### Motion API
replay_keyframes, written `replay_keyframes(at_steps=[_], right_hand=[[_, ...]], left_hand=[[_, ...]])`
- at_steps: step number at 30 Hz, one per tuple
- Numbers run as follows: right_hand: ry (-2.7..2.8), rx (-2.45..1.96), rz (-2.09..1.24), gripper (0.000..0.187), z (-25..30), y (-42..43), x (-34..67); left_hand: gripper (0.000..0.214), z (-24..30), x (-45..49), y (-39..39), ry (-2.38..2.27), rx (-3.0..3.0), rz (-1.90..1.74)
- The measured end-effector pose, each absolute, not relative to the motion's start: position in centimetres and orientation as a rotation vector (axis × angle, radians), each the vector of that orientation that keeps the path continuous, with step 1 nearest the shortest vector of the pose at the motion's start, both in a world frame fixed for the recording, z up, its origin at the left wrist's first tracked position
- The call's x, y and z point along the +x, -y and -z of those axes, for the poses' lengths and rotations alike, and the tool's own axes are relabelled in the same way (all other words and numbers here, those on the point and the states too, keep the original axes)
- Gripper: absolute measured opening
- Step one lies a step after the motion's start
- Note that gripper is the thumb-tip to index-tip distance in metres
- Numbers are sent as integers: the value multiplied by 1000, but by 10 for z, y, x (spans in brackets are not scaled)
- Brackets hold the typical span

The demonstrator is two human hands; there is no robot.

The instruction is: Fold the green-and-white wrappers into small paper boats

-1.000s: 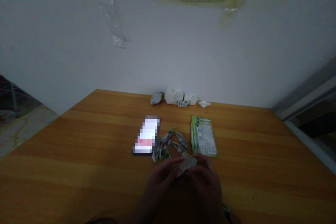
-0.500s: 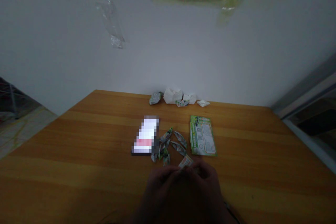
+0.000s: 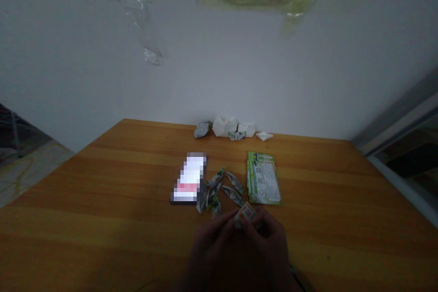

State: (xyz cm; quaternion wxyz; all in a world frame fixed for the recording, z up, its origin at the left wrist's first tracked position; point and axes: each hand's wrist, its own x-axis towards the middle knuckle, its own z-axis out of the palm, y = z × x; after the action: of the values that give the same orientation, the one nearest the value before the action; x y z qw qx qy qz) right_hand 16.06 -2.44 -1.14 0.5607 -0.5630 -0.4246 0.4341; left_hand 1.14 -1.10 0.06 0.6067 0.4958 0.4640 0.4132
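Between my two hands is a small folded piece of printed paper (image 3: 247, 210), white with orange and green marks. My left hand (image 3: 214, 235) pinches its left side with thumb and fingers. On the other side, my right hand (image 3: 268, 232) grips it, the thumb lying across its front. The lower part of the paper is hidden by the fingers. Just beyond my hands lie several folded paper pieces (image 3: 233, 195), narrow and pointed, in grey and green print. To their right rests a stack of green-and-white printed leaflets (image 3: 265, 180).
A phone (image 3: 189, 180) with a lit, blurred screen lies left of the folded pieces. Along the wall at the wooden table's (image 3: 102, 182) back edge stand a crumpled printed paper (image 3: 201, 129), white folded papers (image 3: 224, 127) and a small white paper boat (image 3: 264, 135). Clear tape hangs on the wall.
The folded paper has been tilted up, so more of its printed face shows. My right thumb now lies across it. Both hands stay in nearly the same place.
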Motion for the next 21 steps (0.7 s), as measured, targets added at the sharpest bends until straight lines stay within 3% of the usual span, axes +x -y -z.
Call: replay_keyframes(at_steps=[8,13,21], right_hand=[[1000,-1348,-998,22,22,24,160],[985,-1257,-1212,37,13,18,163],[1001,-1308,-1124,35,8,21,161]], left_hand=[[29,-2,13,10,-1036,974,-897],[32,-5,14,12,-1054,940,-919],[36,-2,17,14,-1062,888,-901]])
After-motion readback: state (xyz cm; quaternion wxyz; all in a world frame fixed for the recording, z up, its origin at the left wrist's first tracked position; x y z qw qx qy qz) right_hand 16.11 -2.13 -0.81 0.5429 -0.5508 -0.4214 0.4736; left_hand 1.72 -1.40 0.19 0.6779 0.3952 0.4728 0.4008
